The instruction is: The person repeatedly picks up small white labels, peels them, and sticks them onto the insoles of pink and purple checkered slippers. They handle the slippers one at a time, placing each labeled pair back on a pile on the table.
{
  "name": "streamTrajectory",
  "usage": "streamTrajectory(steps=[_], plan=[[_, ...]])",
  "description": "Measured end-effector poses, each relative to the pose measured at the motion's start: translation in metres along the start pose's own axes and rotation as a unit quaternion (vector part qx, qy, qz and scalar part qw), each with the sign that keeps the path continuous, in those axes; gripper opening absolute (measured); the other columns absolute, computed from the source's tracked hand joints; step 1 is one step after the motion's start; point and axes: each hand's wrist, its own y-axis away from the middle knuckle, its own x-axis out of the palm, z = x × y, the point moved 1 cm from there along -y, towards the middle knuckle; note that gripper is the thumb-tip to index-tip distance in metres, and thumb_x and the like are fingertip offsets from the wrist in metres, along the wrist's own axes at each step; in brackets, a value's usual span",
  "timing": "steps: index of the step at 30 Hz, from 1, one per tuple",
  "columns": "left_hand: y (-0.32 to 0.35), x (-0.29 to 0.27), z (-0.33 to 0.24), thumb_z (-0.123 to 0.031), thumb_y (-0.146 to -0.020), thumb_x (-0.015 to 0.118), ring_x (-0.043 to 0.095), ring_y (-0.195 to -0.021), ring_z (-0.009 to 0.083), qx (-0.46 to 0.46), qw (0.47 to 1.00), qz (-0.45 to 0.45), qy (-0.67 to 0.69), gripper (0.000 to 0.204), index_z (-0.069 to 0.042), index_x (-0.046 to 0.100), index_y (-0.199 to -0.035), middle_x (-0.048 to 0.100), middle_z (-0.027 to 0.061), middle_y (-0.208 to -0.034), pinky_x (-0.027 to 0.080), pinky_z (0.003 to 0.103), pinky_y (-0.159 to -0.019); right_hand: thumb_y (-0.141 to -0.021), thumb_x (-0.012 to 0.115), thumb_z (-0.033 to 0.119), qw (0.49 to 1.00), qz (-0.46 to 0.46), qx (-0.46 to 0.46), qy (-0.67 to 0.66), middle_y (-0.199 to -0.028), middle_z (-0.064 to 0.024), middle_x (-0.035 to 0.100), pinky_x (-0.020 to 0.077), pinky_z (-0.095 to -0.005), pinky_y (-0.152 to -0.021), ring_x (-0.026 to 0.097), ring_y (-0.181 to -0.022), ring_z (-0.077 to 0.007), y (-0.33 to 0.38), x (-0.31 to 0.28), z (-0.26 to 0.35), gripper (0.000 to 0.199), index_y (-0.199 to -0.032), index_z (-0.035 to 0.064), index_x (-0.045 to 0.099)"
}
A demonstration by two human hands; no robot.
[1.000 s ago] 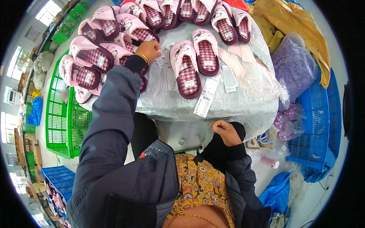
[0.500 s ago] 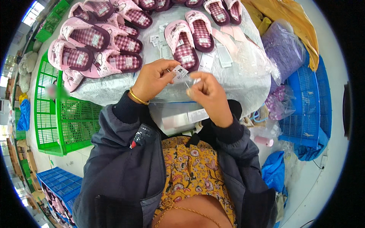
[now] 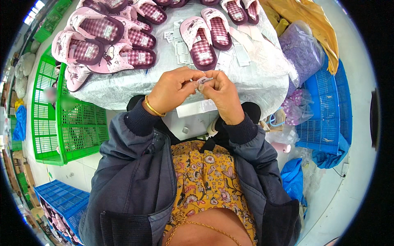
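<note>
Your left hand (image 3: 170, 89) and right hand (image 3: 223, 95) both have their grip pinched on that small tag (image 3: 202, 80) (tiny thing!), so slack fingers could drop it.

L hand (image 3: 170, 88) & R hand (image 3: 224, 97) nearly tog. in front, fingers (image 3: 214, 75) curled, pinching; forearms (image 3: 129, 130) angled inwd.

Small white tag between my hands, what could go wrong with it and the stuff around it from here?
The small white tag, pinched between left hand and right hand, could slip, perhaps off the plastic-covered table, since its near edge is close.

The loose tags overlap beside the slipper pair, so they might get mixed up.

The lowest left slipper, at the table's edge, might get knocked off.
</note>
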Motion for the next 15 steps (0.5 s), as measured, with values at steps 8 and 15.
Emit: streamTrajectory(steps=[8,15], plan=[[-0.002,-0.012,0.013,-0.007,-0.095,0.057,0.062,-0.069,0.0075,-0.16,0.967,0.135,0.143,0.012,-0.001,0.061,-0.105,0.064,0.0019,-0.085,0.047,0.021,-0.057,-0.086,0.072,0.008,0.998,0.042,0.024,-0.035,-0.083,-0.0013,0.06,0.0441,-0.0212,-0.062,0.054,-0.071,-0.0056,0.012,-0.003,-0.01,0.023,-0.102,-0.0005,0.056],[-0.005,-0.002,0.008,-0.006,-0.089,0.061,0.058,-0.069,0.0142,-0.004,0.993,0.058,-0.102,0.007,-0.002,0.06,-0.095,0.055,0.0057,-0.083,0.047,0.028,-0.064,-0.08,0.078,0.017,0.95,-0.057,-0.146,0.269,-0.097,-0.0098,0.067,0.0525,-0.0301,-0.073,0.064,-0.079,-0.0179,0.018,-0.025,0.001,0.031,-0.104,0.0029,0.065]])
